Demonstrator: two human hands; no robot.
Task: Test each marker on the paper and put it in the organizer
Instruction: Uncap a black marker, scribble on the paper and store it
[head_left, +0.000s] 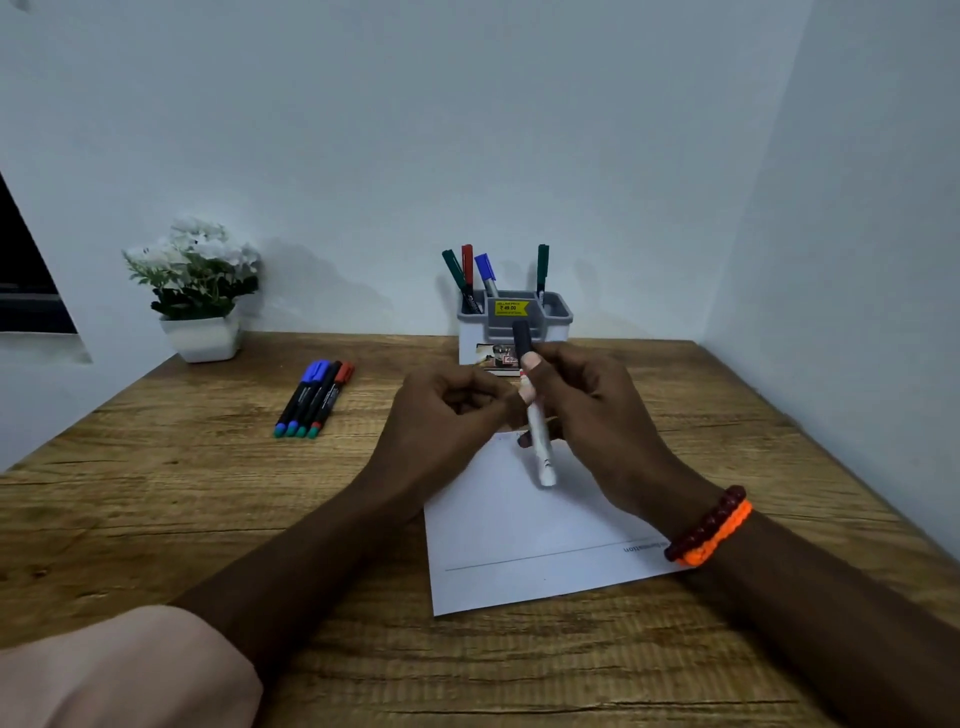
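Looking down at the desk, so this is what can be made out:

Right hand (587, 415): fingers are curled round a white-barrelled marker (537, 441), which is held tilted above the paper, black cap end (522, 338) pointing away, blunt white end toward the person. A dark red bead bracelet and an orange braided band (709, 527) are worn on this wrist.

Left hand (441, 415): fingers are curled in, and the tips are brought up against the marker barrel just beside the right thumb. Whether the barrel is actually pinched by it can't be told, kinda blurry there.

Paper (514, 540): a white sheet is laid flat on the wooden desk (208, 493) under both hands, with a printed line and some small text near its close edge.

Organizer (511, 332): a grey and white desk organizer is parked just beyond the hands, against the wall. A yellow price sticker is stuck on its front. Four markers are stood in it already: green, red and blue ones on the left-hand side, one more green on the right-hand side.

Loose markers (311, 397): a small row is lined up well off to the left of the left hand, side by side, touching.

Flower pot (200, 291): white flowers in a white pot are set further out left, near the wall.
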